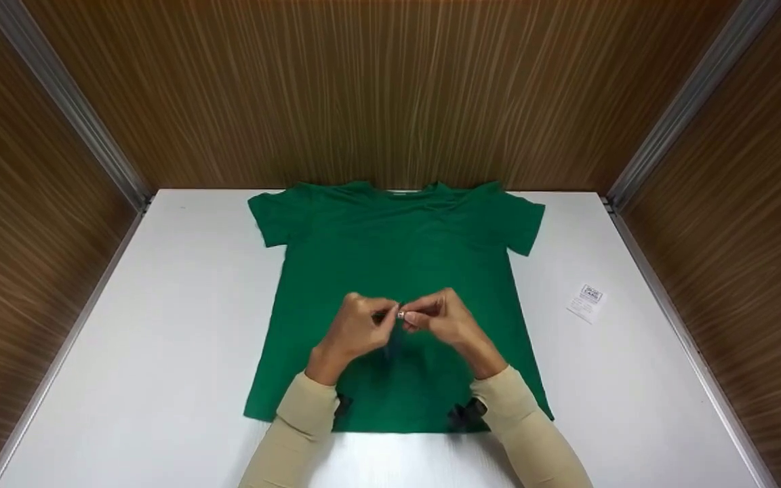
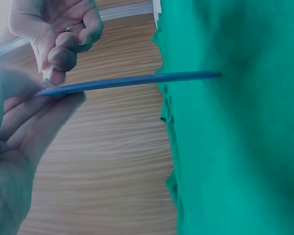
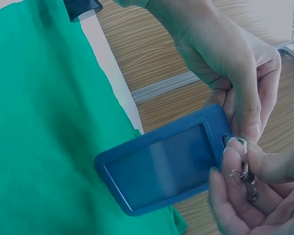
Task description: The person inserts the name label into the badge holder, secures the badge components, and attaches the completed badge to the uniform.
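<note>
Blue badge holder [image 3: 161, 166] pinched by both hands' grips over green T-shirt [image 1: 397, 271].

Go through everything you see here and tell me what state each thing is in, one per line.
Green T-shirt: spread flat on the white table, collar at the far edge.
Blue badge holder: held in the air above the shirt, window looks empty.
Metal clip: at the holder's end, pinched between fingertips.
Left hand: holding the badge holder's end.
Right hand: pinching the clip.
Small paper tag: lying flat on the table, apart from the shirt.
</note>
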`<state>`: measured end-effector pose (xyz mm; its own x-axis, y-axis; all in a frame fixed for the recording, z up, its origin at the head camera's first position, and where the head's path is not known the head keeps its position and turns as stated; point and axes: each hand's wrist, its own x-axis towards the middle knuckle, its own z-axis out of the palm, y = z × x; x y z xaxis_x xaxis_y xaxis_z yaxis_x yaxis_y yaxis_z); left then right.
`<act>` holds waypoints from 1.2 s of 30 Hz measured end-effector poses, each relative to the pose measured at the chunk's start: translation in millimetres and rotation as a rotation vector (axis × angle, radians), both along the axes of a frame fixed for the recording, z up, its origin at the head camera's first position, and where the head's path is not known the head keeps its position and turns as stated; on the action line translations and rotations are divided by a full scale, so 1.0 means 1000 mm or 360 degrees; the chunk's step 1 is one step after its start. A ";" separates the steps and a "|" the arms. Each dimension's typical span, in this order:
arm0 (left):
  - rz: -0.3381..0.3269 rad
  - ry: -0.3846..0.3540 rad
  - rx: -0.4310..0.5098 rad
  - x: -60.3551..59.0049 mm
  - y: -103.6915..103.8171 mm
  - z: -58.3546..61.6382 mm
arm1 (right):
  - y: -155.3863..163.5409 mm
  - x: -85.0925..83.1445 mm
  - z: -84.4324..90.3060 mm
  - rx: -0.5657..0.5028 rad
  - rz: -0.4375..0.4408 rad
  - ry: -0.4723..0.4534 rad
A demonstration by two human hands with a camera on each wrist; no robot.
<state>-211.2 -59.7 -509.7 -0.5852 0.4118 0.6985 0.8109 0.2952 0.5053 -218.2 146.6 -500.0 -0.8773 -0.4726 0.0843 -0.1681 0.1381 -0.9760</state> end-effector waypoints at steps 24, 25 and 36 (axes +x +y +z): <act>0.0050 -0.0160 0.0058 -0.002 -0.003 0.005 | 0.010 -0.003 0.012 0.0101 0.0052 0.0127; 0.0058 -0.0158 0.0053 -0.002 -0.003 0.006 | 0.011 -0.003 0.012 0.0104 0.0049 0.0135; 0.0106 -0.0187 0.0054 -0.002 -0.007 0.007 | 0.015 -0.002 0.017 0.0071 -0.0012 0.0094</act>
